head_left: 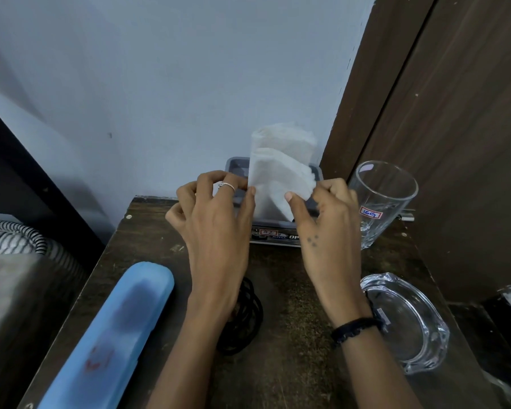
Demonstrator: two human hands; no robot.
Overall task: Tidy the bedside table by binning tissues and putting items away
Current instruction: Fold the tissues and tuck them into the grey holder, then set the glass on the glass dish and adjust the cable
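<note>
From the head camera, both hands are raised over the back of the dark wooden bedside table (292, 335), meeting on a white tissue (281, 169) that stands upright between them. The left hand (216, 219) pinches the tissue's left edge between thumb and fingertips, the other fingers curled; a thin ring sits on one finger. The right hand (328, 228) pinches the lower right part of the sheet, its thumb pressed flat against the front and the fingers bent behind. A black band circles the right wrist.

The tissue rises in front of the pale wall, directly over a grey container (278, 228) at the table's rear edge. Whether its bottom corner touches the container cannot be told. The hands and tissue cover most of the container; only its rim, its front wall, a small red-edged label and part of some printed lettering show.

A clear drinking glass (381, 199) with a label reading 169 stands just right of the right hand. A glass ashtray (407, 320) lies near the table's right edge, beside the right forearm. A coil of black rings (245, 317) lies partly hidden under the left forearm. A long blue case (115, 335) lies along the left side, cut off by the bottom of the view.
</note>
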